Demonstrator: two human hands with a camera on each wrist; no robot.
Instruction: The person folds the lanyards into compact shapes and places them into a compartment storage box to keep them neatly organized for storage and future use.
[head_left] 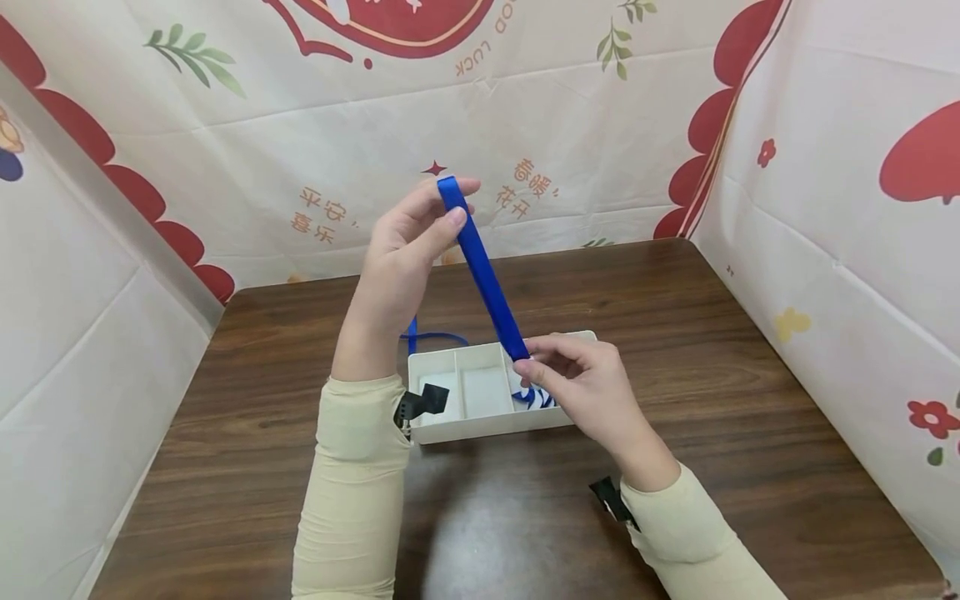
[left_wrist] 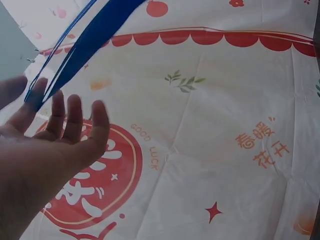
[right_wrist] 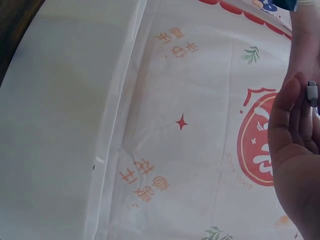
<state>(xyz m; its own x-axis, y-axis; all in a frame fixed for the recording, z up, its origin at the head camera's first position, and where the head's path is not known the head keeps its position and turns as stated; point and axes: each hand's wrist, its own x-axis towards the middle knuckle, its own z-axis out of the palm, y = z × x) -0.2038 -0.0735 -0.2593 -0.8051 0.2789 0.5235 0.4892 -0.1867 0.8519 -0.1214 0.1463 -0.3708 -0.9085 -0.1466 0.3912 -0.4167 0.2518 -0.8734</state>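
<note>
A flat blue ribbon (head_left: pixel 487 283) slants down from my left hand to my right. My left hand (head_left: pixel 401 254) is raised, with the ribbon running over its index finger and the thumb pressed against it; the other fingers (left_wrist: pixel 74 112) are loosely bent in the left wrist view. With thumb and index finger, my right hand (head_left: pixel 588 383) pinches the ribbon's lower end above the tray. Beside the right fingers in the right wrist view shows a small white piece (right_wrist: pixel 312 93), its kind unclear. A further length of blue ribbon (head_left: pixel 435 336) trails behind the left wrist onto the table.
Below the hands, a white divided tray (head_left: pixel 480 429) stands on the brown wooden table (head_left: pixel 247 467). Small blue and white pieces (head_left: pixel 536 398) lie in its right compartment, partly hidden by the right hand. A printed cloth (head_left: pixel 390 125) hangs behind and at the sides.
</note>
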